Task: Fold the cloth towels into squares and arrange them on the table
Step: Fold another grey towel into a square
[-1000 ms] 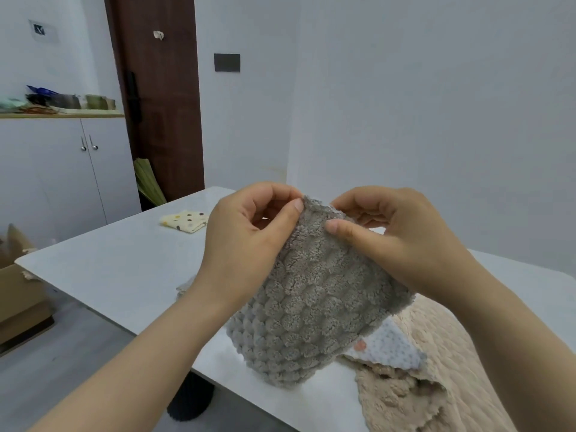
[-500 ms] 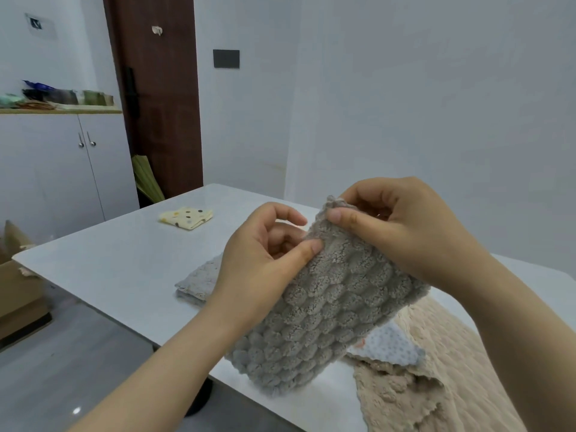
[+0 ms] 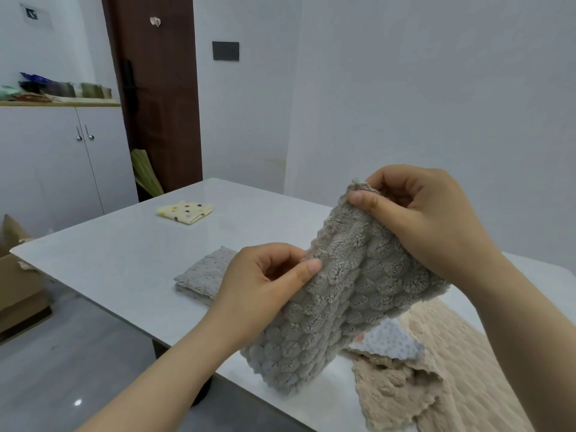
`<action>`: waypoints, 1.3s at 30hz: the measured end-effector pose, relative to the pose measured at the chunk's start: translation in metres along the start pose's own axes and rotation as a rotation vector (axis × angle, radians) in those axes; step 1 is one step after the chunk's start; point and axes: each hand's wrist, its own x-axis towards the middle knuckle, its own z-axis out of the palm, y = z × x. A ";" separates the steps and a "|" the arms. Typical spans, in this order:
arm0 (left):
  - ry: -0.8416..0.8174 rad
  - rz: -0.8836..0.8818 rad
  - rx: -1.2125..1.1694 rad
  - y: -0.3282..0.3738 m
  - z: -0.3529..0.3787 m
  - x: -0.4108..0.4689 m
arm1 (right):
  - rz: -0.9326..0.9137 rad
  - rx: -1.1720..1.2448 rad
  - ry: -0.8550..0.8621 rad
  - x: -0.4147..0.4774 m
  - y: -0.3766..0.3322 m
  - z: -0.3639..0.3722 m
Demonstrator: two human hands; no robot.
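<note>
A grey bubble-textured towel point(image 3: 336, 310) hangs in the air above the near edge of the white table point(image 3: 124, 254). My right hand point(image 3: 427, 219) pinches its top corner, up high. My left hand point(image 3: 265, 288) pinches its left edge lower down, thumb on top. A folded light grey towel point(image 3: 202, 274) lies flat on the table behind my left hand. Farther back rests a folded yellow dotted cloth point(image 3: 185, 211). A beige towel point(image 3: 442, 369) lies crumpled at the near right, with a pale blue speckled cloth point(image 3: 388, 341) on it.
A white cabinet point(image 3: 56, 166) with clutter on top stands at the left wall beside a dark brown door point(image 3: 159, 98). A cardboard box point(image 3: 15, 285) sits on the floor left of the table. White walls close in behind and to the right.
My left hand slid down and leftwards along the towel's edge while my right hand kept the top corner raised. The folded light grey towel behind came into view.
</note>
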 end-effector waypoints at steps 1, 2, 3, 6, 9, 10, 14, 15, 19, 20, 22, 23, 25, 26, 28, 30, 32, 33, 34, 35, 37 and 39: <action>-0.014 -0.014 0.026 -0.004 0.000 -0.002 | 0.003 -0.004 0.011 0.000 0.002 -0.001; -0.030 -0.029 0.046 -0.009 -0.001 -0.003 | 0.007 -0.008 0.024 -0.001 0.004 -0.002; -0.047 -0.044 0.060 -0.014 -0.002 -0.005 | 0.012 -0.011 0.036 -0.001 0.006 -0.002; -0.091 -0.075 0.121 -0.026 -0.005 -0.009 | 0.029 -0.004 0.066 -0.002 0.011 -0.004; -0.125 -0.101 0.176 -0.035 -0.005 -0.012 | 0.042 0.000 0.090 -0.003 0.016 -0.006; -0.135 -0.109 0.179 -0.039 -0.006 -0.013 | 0.045 0.000 0.096 -0.003 0.017 -0.006; -0.189 -0.121 0.221 -0.055 -0.011 -0.014 | 0.062 -0.002 0.126 -0.005 0.023 -0.007; -0.205 -0.129 0.225 -0.059 -0.013 -0.015 | 0.067 0.004 0.136 -0.006 0.024 -0.007; -0.232 -0.124 0.282 -0.071 -0.020 -0.016 | 0.083 0.016 0.162 -0.007 0.031 -0.008; -0.239 -0.127 0.305 -0.073 -0.022 -0.016 | 0.087 0.013 0.170 -0.008 0.033 -0.008; -0.240 -0.156 0.361 -0.078 -0.026 -0.016 | 0.100 0.010 0.194 -0.008 0.037 -0.009; -0.226 -0.176 0.385 -0.079 -0.029 -0.016 | 0.106 0.012 0.209 -0.009 0.039 -0.009; -0.170 -0.201 0.417 -0.079 -0.034 -0.016 | 0.118 0.022 0.233 -0.010 0.043 -0.011; -0.132 -0.206 0.429 -0.077 -0.036 -0.015 | 0.125 0.027 0.237 -0.011 0.045 -0.012; -0.036 -0.216 0.430 -0.075 -0.040 -0.013 | 0.144 0.048 0.242 -0.015 0.049 -0.013; 0.065 -0.248 0.373 -0.071 -0.044 -0.010 | 0.175 0.077 0.257 -0.019 0.054 -0.012; 0.159 -0.287 0.260 -0.068 -0.047 -0.008 | 0.211 0.102 0.273 -0.025 0.060 -0.011; 0.199 -0.307 0.198 -0.067 -0.048 -0.008 | 0.229 0.121 0.279 -0.028 0.063 -0.010; 0.231 -0.324 0.135 -0.067 -0.049 -0.007 | 0.245 0.143 0.284 -0.031 0.067 -0.009; 0.255 -0.334 0.074 -0.066 -0.048 -0.007 | 0.259 0.163 0.289 -0.034 0.071 -0.007; 0.289 -0.339 -0.021 -0.065 -0.047 -0.007 | 0.282 0.183 0.300 -0.040 0.079 -0.003; 0.326 -0.332 -0.100 -0.063 -0.045 -0.007 | 0.298 0.180 0.315 -0.045 0.087 0.002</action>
